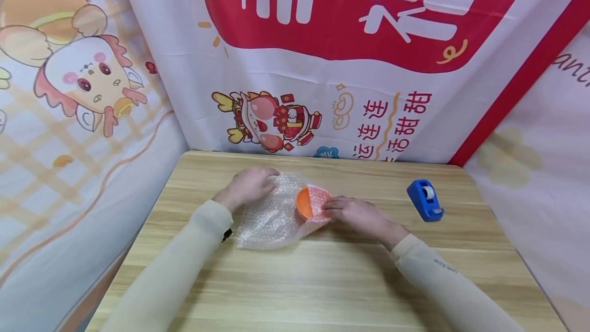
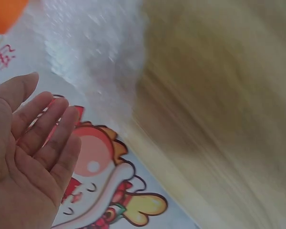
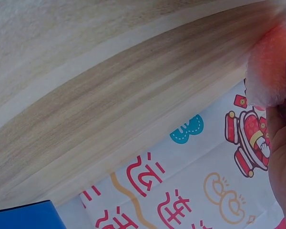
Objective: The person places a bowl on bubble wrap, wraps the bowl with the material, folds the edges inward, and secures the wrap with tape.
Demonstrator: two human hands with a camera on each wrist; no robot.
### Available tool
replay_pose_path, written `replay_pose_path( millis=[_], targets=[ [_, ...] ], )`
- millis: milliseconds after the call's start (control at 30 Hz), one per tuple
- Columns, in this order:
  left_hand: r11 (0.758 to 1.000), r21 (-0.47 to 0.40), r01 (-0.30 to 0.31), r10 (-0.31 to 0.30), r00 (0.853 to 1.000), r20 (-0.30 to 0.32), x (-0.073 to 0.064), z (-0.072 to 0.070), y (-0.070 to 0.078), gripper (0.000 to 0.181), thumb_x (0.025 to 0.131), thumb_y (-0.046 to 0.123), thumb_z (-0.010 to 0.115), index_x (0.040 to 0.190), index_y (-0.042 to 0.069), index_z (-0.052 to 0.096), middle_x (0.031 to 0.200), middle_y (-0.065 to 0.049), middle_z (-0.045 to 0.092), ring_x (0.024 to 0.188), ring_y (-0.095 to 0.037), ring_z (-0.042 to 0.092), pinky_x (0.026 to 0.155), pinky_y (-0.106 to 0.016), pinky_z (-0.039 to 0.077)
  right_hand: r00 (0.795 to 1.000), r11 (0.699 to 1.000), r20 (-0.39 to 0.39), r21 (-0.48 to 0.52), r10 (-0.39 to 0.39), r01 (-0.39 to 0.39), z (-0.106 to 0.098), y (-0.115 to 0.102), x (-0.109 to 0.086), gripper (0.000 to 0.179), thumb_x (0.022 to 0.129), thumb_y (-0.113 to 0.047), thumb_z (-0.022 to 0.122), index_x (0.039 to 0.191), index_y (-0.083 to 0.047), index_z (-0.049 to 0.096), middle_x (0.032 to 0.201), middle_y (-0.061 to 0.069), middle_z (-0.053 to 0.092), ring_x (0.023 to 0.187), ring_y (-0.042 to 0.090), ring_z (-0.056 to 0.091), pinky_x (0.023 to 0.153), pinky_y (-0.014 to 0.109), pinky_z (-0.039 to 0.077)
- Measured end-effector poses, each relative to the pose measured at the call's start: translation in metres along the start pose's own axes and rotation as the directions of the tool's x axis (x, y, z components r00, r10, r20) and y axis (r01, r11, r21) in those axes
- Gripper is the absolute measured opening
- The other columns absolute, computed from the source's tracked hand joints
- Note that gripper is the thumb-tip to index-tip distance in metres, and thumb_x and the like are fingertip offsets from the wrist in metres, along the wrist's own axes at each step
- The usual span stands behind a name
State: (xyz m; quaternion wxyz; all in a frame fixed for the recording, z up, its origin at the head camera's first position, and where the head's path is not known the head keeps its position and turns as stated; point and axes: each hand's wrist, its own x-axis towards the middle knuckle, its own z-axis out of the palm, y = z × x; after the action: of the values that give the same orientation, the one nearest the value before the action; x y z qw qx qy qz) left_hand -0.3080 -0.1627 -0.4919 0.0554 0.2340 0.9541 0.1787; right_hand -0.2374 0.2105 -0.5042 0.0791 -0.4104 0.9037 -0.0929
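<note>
A sheet of clear bubble wrap (image 1: 269,222) lies on the table, with an orange bowl (image 1: 303,205) on its right part. The wrap's right end is folded over part of the bowl. My right hand (image 1: 357,215) grips the wrapped right side of the bowl; in the right wrist view, thumb and fingers close around the wrapped orange side (image 3: 271,67). At the wrap's far left edge is my left hand (image 1: 251,184). The left wrist view shows that hand (image 2: 35,157) with fingers loosely extended, apart from the wrap (image 2: 93,47) and holding nothing.
A blue tape dispenser (image 1: 425,201) with a roll of tape stands toward the right of the wooden table (image 1: 322,281). Printed cloth (image 1: 184,65) hangs behind the table's far edge, and more printed cloth hangs at both sides.
</note>
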Motion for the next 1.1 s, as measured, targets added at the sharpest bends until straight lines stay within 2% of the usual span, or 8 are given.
replay_pose_path(
  millis=[333, 467, 633, 733, 833, 967, 1033, 1100],
  targets=[
    [0.999, 0.024, 0.049, -0.049, 0.998, 0.039, 0.02, -0.004, -0.03, 0.051, 0.116, 0.022, 0.074, 0.164, 0.008, 0.065, 0.166, -0.017, 0.071, 0.157, -0.042, 0.066, 0.136, -0.063, 0.052, 0.999, 0.997, -0.021, -0.067, -0.045, 0.043, 0.001, 0.002, 0.002, 0.053, 0.114, 0.0, 0.069, 0.166, -0.015, 0.067, 0.174, 0.004, 0.066, 0.164, 0.03, 0.062, 0.137, 0.053, 0.052],
    [0.997, 0.039, 0.067, -0.069, 0.995, 0.069, 0.024, -0.004, -0.036, 0.054, 0.114, 0.018, 0.077, 0.165, 0.006, 0.064, 0.167, -0.019, 0.07, 0.158, -0.043, 0.065, 0.137, -0.062, 0.05, 0.998, 0.996, -0.024, -0.078, -0.05, 0.048, 0.001, 0.002, 0.002, 0.054, 0.114, 0.0, 0.069, 0.165, -0.016, 0.068, 0.174, 0.003, 0.067, 0.163, 0.029, 0.062, 0.136, 0.053, 0.052],
    [0.994, 0.104, 0.043, -0.051, 0.996, 0.078, 0.027, -0.003, -0.04, 0.05, 0.112, 0.017, 0.08, 0.159, 0.005, 0.069, 0.161, -0.019, 0.074, 0.154, -0.043, 0.068, 0.135, -0.061, 0.053, 0.998, 0.995, -0.023, -0.082, -0.06, 0.058, 0.0, 0.0, 0.002, 0.053, 0.113, 0.0, 0.07, 0.164, -0.016, 0.069, 0.172, 0.004, 0.068, 0.162, 0.029, 0.063, 0.136, 0.053, 0.053],
    [0.993, 0.113, 0.043, -0.051, 0.997, 0.062, 0.028, -0.003, -0.039, 0.044, 0.11, 0.015, 0.082, 0.153, 0.007, 0.074, 0.152, -0.016, 0.079, 0.144, -0.039, 0.074, 0.128, -0.06, 0.059, 0.996, 0.99, -0.031, -0.115, -0.086, 0.082, -0.001, 0.0, 0.003, 0.052, 0.113, 0.001, 0.069, 0.162, -0.015, 0.071, 0.17, 0.004, 0.07, 0.16, 0.029, 0.066, 0.134, 0.052, 0.055],
    [0.993, 0.101, 0.065, -0.071, 0.996, 0.057, 0.028, -0.004, -0.038, 0.035, 0.109, 0.015, 0.083, 0.143, 0.009, 0.079, 0.135, -0.012, 0.083, 0.126, -0.033, 0.076, 0.117, -0.057, 0.064, 0.995, 0.989, -0.038, -0.114, -0.096, 0.091, -0.001, 0.0, 0.004, 0.05, 0.114, 0.003, 0.067, 0.161, -0.013, 0.071, 0.168, 0.006, 0.071, 0.159, 0.03, 0.067, 0.134, 0.053, 0.055],
    [0.993, 0.088, 0.073, -0.08, 0.994, 0.071, 0.025, -0.007, -0.037, 0.019, 0.107, 0.016, 0.084, 0.125, 0.009, 0.081, 0.112, -0.007, 0.079, 0.106, -0.027, 0.07, 0.103, -0.051, 0.064, 0.997, 0.997, -0.037, -0.041, -0.07, 0.069, -0.002, 0.0, 0.003, 0.049, 0.116, 0.002, 0.063, 0.162, -0.012, 0.07, 0.17, 0.007, 0.07, 0.16, 0.031, 0.065, 0.135, 0.054, 0.054],
    [0.996, 0.066, 0.064, -0.069, 0.995, 0.076, 0.022, -0.009, -0.038, 0.014, 0.106, 0.016, 0.084, 0.117, 0.008, 0.081, 0.107, -0.007, 0.076, 0.103, -0.025, 0.066, 0.099, -0.049, 0.062, 0.997, 0.998, -0.035, -0.019, -0.063, 0.063, -0.002, 0.0, 0.003, 0.048, 0.116, 0.001, 0.062, 0.162, -0.012, 0.07, 0.17, 0.007, 0.07, 0.16, 0.032, 0.065, 0.135, 0.055, 0.053],
    [0.998, 0.008, 0.064, -0.064, 0.994, 0.086, 0.02, -0.009, -0.04, 0.012, 0.106, 0.015, 0.083, 0.114, 0.008, 0.08, 0.106, -0.006, 0.074, 0.101, -0.024, 0.065, 0.097, -0.045, 0.061, 0.997, 0.998, -0.039, -0.015, -0.067, 0.066, -0.002, 0.0, 0.003, 0.047, 0.117, 0.0, 0.062, 0.162, -0.012, 0.071, 0.17, 0.007, 0.07, 0.16, 0.032, 0.065, 0.135, 0.055, 0.053]
  ],
)
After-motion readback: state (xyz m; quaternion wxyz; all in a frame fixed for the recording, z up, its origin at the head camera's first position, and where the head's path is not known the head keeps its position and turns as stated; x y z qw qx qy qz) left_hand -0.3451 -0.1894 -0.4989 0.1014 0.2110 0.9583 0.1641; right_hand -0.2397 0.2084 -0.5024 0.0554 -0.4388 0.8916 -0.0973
